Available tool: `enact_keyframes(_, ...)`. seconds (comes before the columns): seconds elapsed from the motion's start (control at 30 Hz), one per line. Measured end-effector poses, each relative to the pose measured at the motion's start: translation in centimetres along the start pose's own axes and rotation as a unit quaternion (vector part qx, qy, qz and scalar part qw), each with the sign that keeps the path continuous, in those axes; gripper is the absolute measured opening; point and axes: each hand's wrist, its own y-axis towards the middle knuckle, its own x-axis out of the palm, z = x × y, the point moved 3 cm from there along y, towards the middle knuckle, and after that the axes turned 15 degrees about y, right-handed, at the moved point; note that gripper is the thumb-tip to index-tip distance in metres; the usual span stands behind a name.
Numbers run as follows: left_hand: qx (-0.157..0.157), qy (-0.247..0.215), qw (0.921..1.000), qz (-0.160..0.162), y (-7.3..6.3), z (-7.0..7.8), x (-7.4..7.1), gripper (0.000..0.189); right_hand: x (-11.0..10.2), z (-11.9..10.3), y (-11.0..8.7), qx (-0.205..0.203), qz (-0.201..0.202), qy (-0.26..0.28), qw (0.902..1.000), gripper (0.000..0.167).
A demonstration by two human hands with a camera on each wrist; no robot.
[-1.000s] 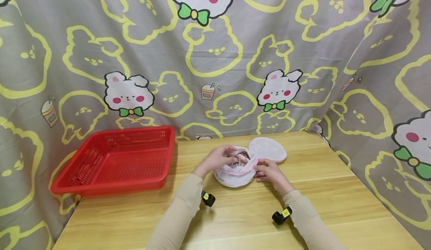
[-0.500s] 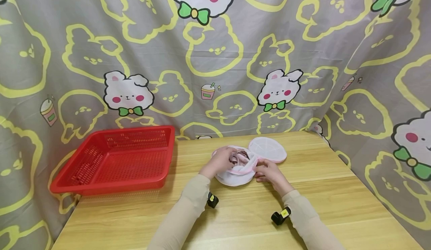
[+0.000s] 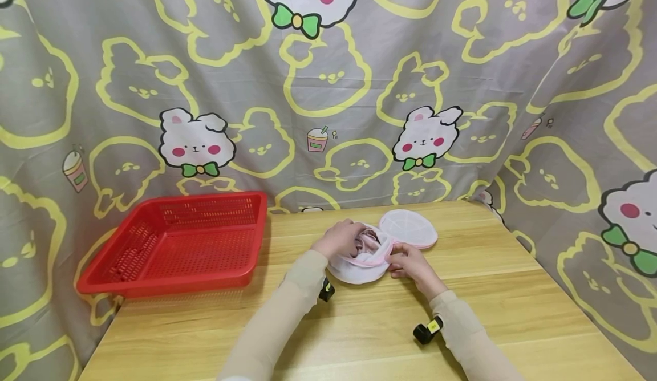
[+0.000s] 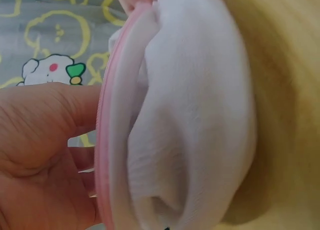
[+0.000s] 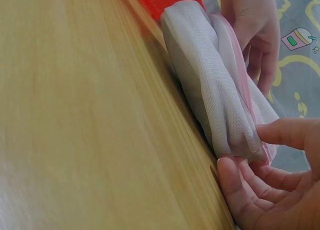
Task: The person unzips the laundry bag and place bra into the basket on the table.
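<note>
A round white mesh laundry bag (image 3: 356, 272) with pink zipper trim stands on the table, its lid (image 3: 408, 230) folded back behind it to the right. Inside lies a bundled shiny pinkish garment (image 3: 368, 243). My left hand (image 3: 340, 238) reaches over the bag's left side into the opening. In the left wrist view, the zipper edge (image 4: 103, 140) hides its fingertips, so I cannot tell whether they hold the garment. My right hand (image 3: 413, 264) pinches the right side of the rim, thumb on the pink edge and fingers under the mesh, as the right wrist view shows.
At the table's left stands a red perforated plastic basket (image 3: 205, 281). The wooden table (image 3: 369, 335) reaches back to a patterned grey curtain (image 3: 349, 158), which also closes off both sides.
My left hand has shifted slightly right and deeper over the bag's opening, covering more of its left side. The right hand keeps its hold on the rim.
</note>
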Motion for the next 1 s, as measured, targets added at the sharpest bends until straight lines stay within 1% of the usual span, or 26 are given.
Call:
enact_keyframes(0.1,0.01,0.003,0.9997,-0.02,0.4,-0.1,-0.4,0.068,0.0,0.0,0.0,-0.003,-0.001,-0.003,1.0,0.046)
enact_keyframes(0.17,0.01,-0.002,0.9994,-0.032,0.6,-0.3,-0.5,0.067,0.0,0.1,0.0,-0.003,-0.001,-0.005,1.0,0.046)
enact_keyframes(0.37,-0.004,-0.016,0.9981,-0.059,1.0,-0.6,-0.5,0.059,-0.1,0.2,0.1,0.0,0.0,-0.011,0.9999,0.046)
enact_keyframes(0.5,-0.006,-0.013,0.9974,-0.071,1.2,-0.8,-0.4,0.059,-0.1,0.2,0.2,0.001,0.003,-0.017,0.9999,0.046)
enact_keyframes(0.67,-0.007,-0.015,0.9965,-0.082,1.5,-0.7,-0.1,0.06,0.0,0.2,0.0,-0.007,-0.002,-0.025,0.9997,0.046)
enact_keyframes(0.87,-0.001,-0.029,0.9964,-0.079,1.6,-0.9,0.4,0.045,0.1,0.2,0.1,-0.01,-0.01,-0.027,0.9995,0.045)
enact_keyframes(1.0,0.005,-0.027,0.9967,-0.076,1.9,-1.2,0.8,0.038,0.0,0.3,0.2,-0.013,-0.014,-0.03,0.9994,0.046)
